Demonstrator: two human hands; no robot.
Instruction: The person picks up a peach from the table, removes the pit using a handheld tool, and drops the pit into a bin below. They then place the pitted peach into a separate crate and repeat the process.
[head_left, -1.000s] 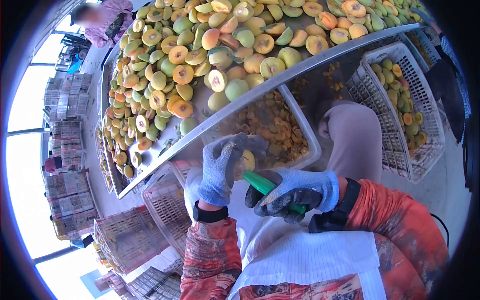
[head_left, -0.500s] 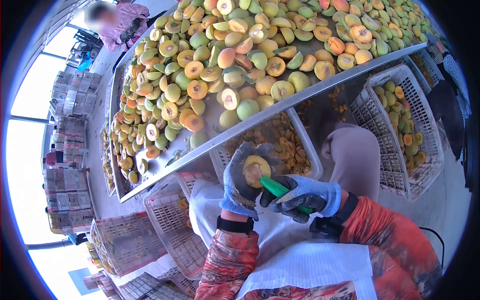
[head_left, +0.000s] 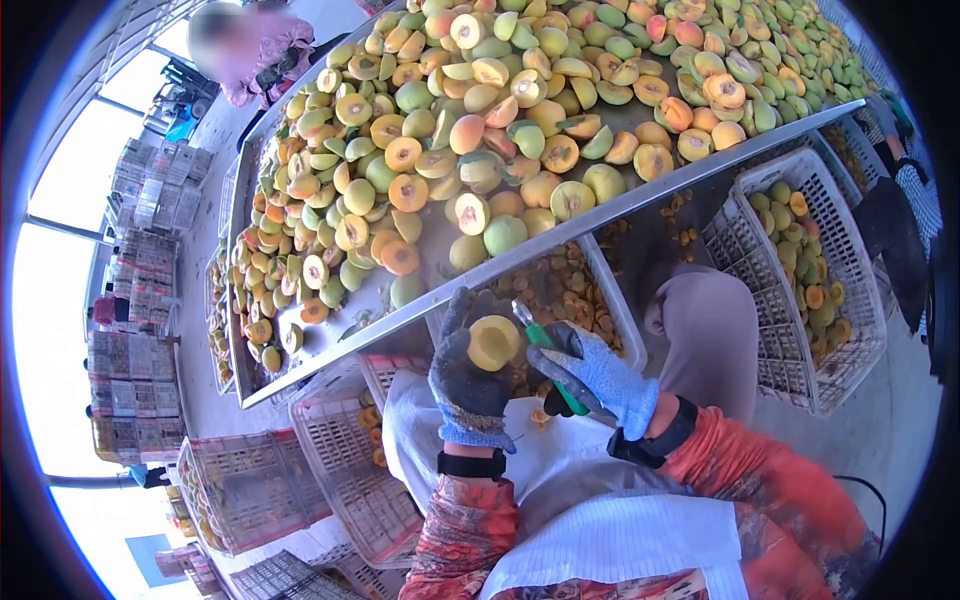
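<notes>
My left hand (head_left: 470, 378), in a blue and dark-coated glove, is closed around a peach half (head_left: 494, 343). Its cut yellow face is turned up, with a hollow at the centre. To the right, my gloved right hand (head_left: 602, 378) grips a green-handled pitting tool (head_left: 541, 338). The tool's metal tip points up and away, apart from the peach half. Under the tool, near my lap, shows a small yellowish piece (head_left: 540, 416), partly hidden. Beyond both hands lies a metal-rimmed table (head_left: 440, 293) heaped with cut peaches (head_left: 400, 255).
Below the table edge stands a crate (head_left: 618, 300) of small fruit pieces. A white crate (head_left: 850, 270) of peach halves is at the right, and more crates (head_left: 350, 480) stand at the left. Another person (head_left: 265, 50) is at the far left; one more (head_left: 905, 200) is at the right.
The tool has come out of the peach half and moved away, its tip now raised. The brownish centre of the cut face is gone, leaving a hollow. My hands have moved apart.
</notes>
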